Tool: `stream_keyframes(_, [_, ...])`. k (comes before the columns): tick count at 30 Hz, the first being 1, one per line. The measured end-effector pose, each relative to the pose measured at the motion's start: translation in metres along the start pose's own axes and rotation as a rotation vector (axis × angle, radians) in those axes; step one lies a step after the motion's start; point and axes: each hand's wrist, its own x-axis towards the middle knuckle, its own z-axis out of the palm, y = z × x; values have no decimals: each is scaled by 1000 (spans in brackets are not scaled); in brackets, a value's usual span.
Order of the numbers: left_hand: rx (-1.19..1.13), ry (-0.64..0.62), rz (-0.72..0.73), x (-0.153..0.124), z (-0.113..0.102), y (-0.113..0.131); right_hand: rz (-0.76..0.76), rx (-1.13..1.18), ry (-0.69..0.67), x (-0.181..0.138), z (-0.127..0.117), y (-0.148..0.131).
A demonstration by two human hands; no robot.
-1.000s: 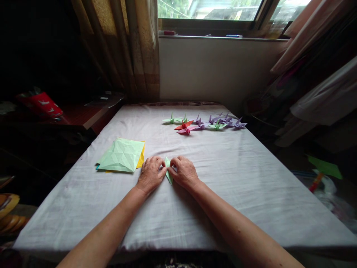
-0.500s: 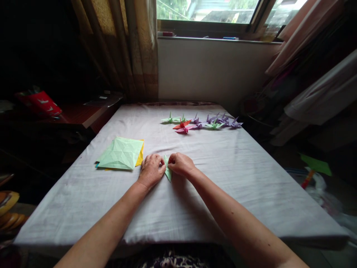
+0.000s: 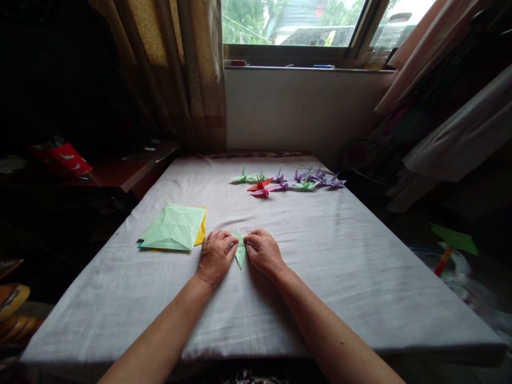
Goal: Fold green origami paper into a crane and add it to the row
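A narrow diamond of folded light green origami paper [image 3: 240, 252] lies on the cloth between my two hands. My left hand [image 3: 216, 255] is closed at its left edge, thumb and fingers pinching there. On the opposite edge, my right hand [image 3: 264, 249] pinches the paper, with its other fingers curled in. To the left lies a stack of creased paper squares [image 3: 172, 226], pale green on top, with yellow and blue corners showing beneath.
Several folded paper cranes, among them a red crane [image 3: 260, 183] and a green crane [image 3: 306, 184], stand towards the back of the white-clothed table [image 3: 340, 298]. A red patterned container [image 3: 66, 159] sits on a dark side desk at left. A curtain [image 3: 192, 80] hangs behind.
My right hand has turned and lowered slightly along the paper's right edge. The folded paper now stands more upright in view and shows more of its face. The whole view has tilted up a little.
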Motion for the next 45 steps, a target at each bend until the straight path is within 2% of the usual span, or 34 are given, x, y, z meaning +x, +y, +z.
stream_keyframes(8, [-89, 23, -24, -1, -6, 5, -38, 166, 28, 1, 5, 9])
stream_keyframes(13, [-237, 46, -100, 1, -7, 2, -109, 265, 45, 0, 8, 5])
stream_keyframes(16, [-368, 50, -168, 2, -4, -2, -169, 312, 102, 2, 6, 4])
stream_keyframes(20, [-569, 51, -249, 6, 4, -7, -31, 361, 222, 5, 5, 6])
stream_keyframes(22, [-639, 56, -270, 7, 8, -7, 42, 435, 206, 6, 7, 6])
stream_keyframes(25, [-668, 40, -267, 7, 11, -5, 41, 560, 140, 8, 11, 5])
stream_keyframes(28, [-601, 20, -225, 6, 7, -5, 41, 530, 133, 11, 10, 3])
stream_keyframes(33, [-396, 26, -64, 6, -10, -15, 65, 255, 59, 20, 5, 4])
stream_keyframes(38, [-280, -134, 179, 11, -17, -25, 13, 144, 44, 24, 8, 5])
stream_keyframes(42, [-197, -211, 262, 16, -17, -30, -82, 82, 22, 21, 8, 12])
stream_keyframes(45, [-165, -244, 290, 20, -18, -33, -272, 25, -25, 17, 3, 21])
